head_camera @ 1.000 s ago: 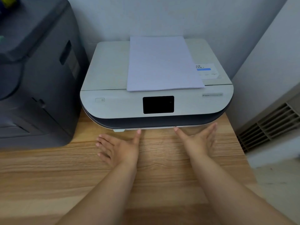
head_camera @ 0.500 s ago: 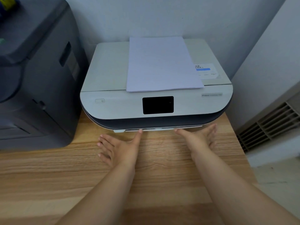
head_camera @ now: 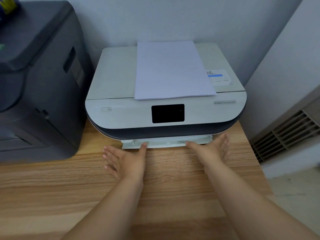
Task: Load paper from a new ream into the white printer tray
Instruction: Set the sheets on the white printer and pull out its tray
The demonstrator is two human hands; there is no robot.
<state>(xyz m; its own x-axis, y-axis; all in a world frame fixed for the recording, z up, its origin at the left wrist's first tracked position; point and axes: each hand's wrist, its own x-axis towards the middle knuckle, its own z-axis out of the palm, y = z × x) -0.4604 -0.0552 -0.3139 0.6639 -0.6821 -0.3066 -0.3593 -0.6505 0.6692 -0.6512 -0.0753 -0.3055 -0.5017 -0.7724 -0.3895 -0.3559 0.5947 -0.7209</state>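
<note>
A white printer (head_camera: 121, 116) with a dark screen stands on the wooden table (head_camera: 52, 187). A thin stack of white paper (head_camera: 171, 70) lies on its lid. The white tray (head_camera: 166, 142) sticks out a little from under the printer's front. My left hand (head_camera: 126, 160) lies palm up with fingers spread, its thumb tip on the tray's front edge. My right hand (head_camera: 211, 149) is also flat and spread, thumb on the tray's right part. Neither hand holds anything.
A large dark grey printer (head_camera: 39, 84) fills the left side, close to the white one. A wall stands right behind. On the right, past the table's edge, is a vent grille (head_camera: 287, 132) lower down.
The tray has slid out a short way from under the printer, with both thumbs on its front edge. The hands drew back slightly toward me.
</note>
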